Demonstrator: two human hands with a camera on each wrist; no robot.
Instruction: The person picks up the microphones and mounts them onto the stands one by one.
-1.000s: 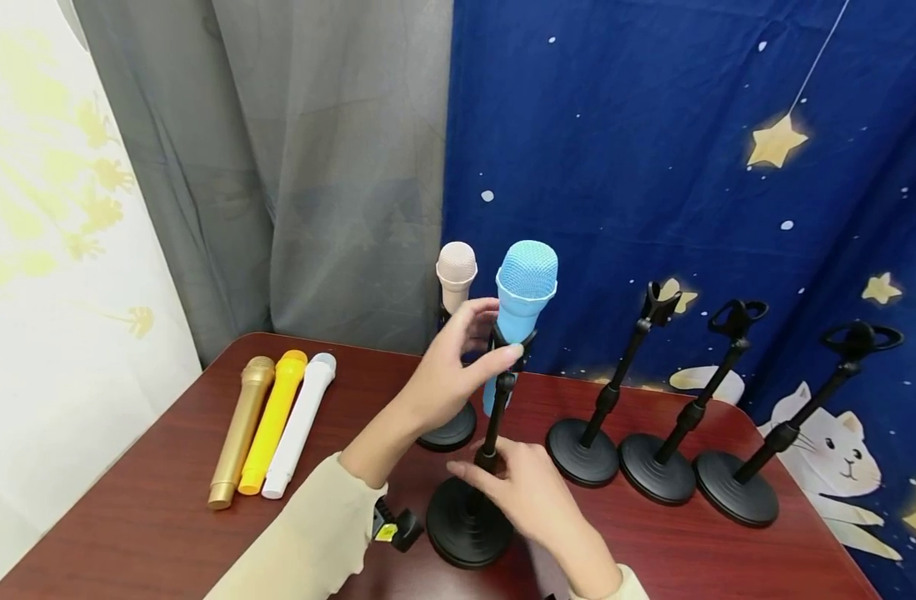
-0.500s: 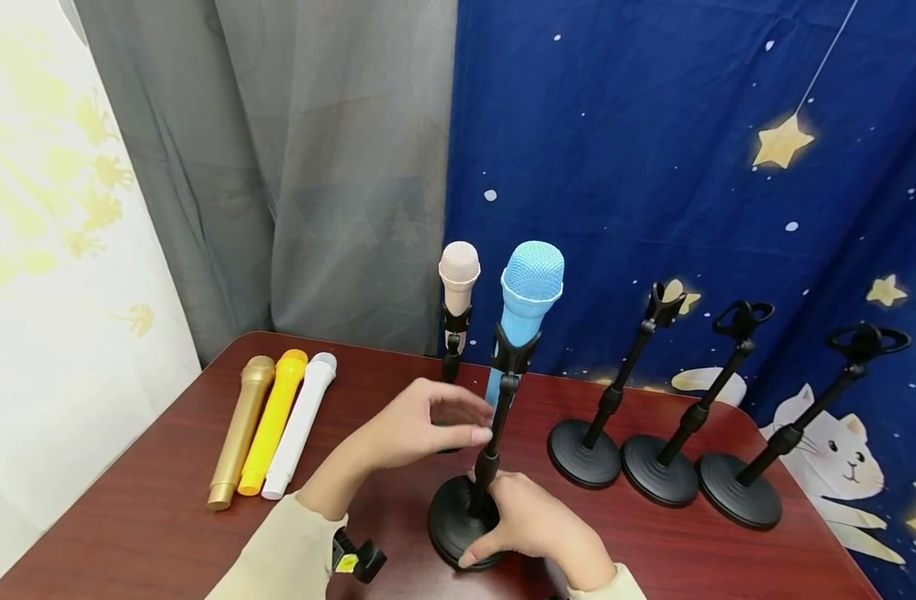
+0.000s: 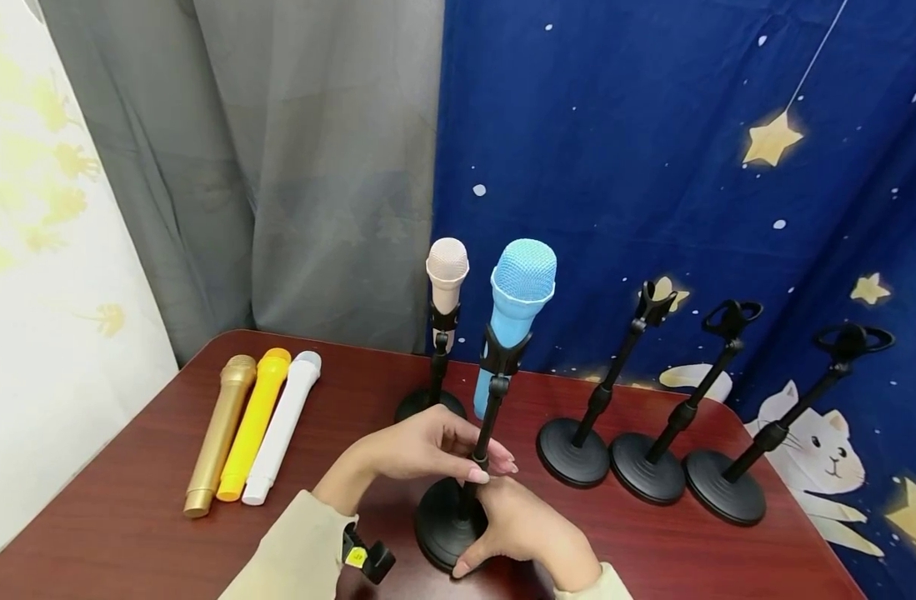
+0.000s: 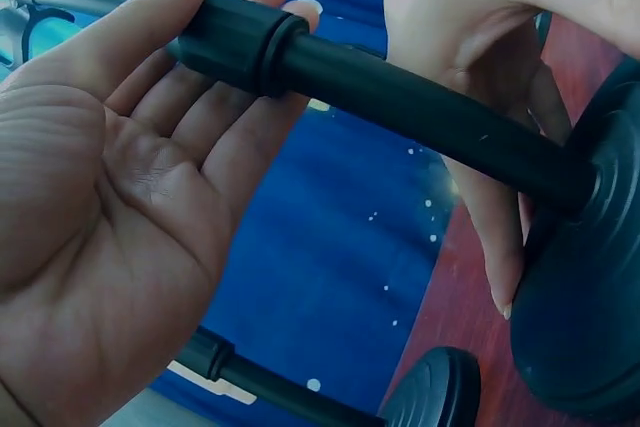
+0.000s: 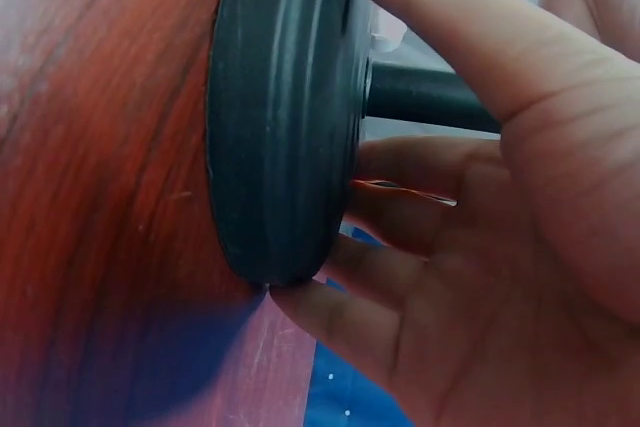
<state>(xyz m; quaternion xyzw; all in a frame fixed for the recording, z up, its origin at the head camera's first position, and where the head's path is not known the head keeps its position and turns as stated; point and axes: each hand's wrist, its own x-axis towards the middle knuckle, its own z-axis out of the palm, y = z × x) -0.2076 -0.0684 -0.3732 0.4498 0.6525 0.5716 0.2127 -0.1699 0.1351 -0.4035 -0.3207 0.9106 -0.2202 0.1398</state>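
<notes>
A light blue microphone (image 3: 523, 279) sits upright, slightly tilted, in the clip of a black microphone stand (image 3: 444, 527) in front of me. My left hand (image 3: 425, 446) has its thumb and fingers round the pole, at the collar (image 4: 235, 42) in the left wrist view. Lower down, my right hand (image 3: 530, 527) holds the round base, thumb on the near side and fingers on the far side. In the right wrist view the base (image 5: 285, 117) lies between that thumb and the fingers, close to the tabletop.
Behind stands a pale pink microphone (image 3: 447, 271) in another stand. Three microphones, gold (image 3: 221, 433), yellow (image 3: 255, 421) and white (image 3: 283, 425), lie at the left. Three stands with bare clips (image 3: 573, 452) line the right. Curtains hang behind the wooden table (image 3: 352, 383).
My left hand has come down from the clip beside the blue microphone to the pole's collar. My right hand has moved from the lower pole onto the base.
</notes>
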